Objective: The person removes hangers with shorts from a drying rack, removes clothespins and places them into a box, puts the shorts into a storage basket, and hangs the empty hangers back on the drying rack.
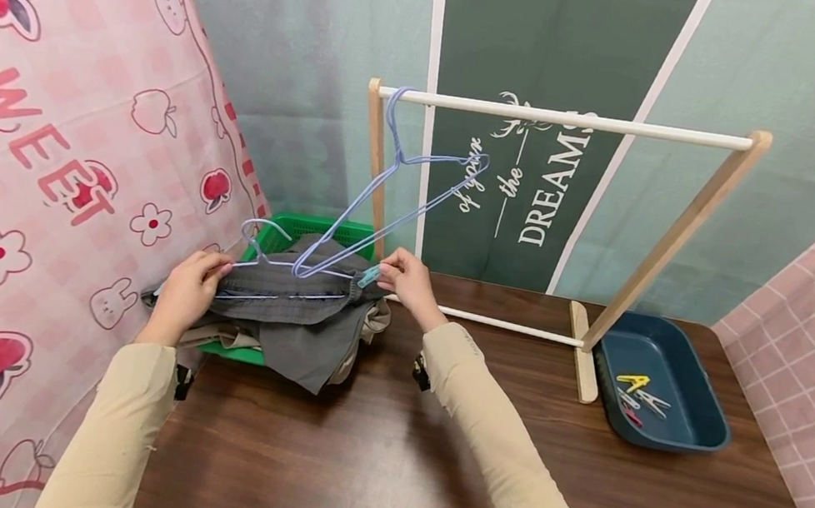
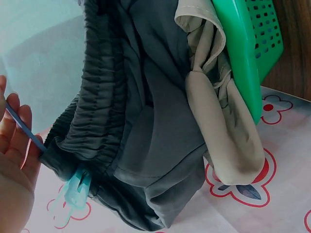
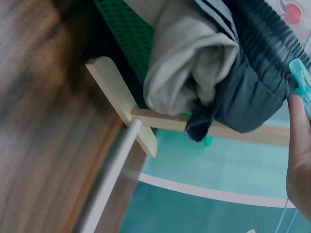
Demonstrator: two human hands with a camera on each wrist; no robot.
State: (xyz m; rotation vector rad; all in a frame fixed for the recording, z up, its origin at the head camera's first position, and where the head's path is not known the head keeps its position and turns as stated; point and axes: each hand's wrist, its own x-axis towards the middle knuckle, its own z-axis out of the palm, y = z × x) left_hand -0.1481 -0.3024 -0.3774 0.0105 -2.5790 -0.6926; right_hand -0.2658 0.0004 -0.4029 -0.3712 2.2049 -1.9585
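My left hand [image 1: 185, 296] holds a light-blue wire hanger [image 2: 22, 126] at its left end. The hanger lies along the elastic waistband of dark grey trousers or shorts [image 1: 312, 327]; which of the two, I cannot tell. A pale-blue clothespin [image 2: 77, 189] is clipped on the waistband's left end. At the other end, my right hand [image 1: 410, 284] pinches a second pale-blue clothespin [image 1: 370, 276], which sits at the waistband's corner. The grey garment drapes over a green basket [image 1: 282, 225] and the beige clothing [image 2: 221, 126] in it.
Another blue hanger [image 1: 396, 171] hangs from the left end of a wooden rack's white rail [image 1: 566, 119], overlapping the grey garment in the head view. On the right, a dark blue tub [image 1: 707, 405] contains several clothespins [image 1: 651, 401]. Everything stands on a brown wooden table [image 1: 352, 474].
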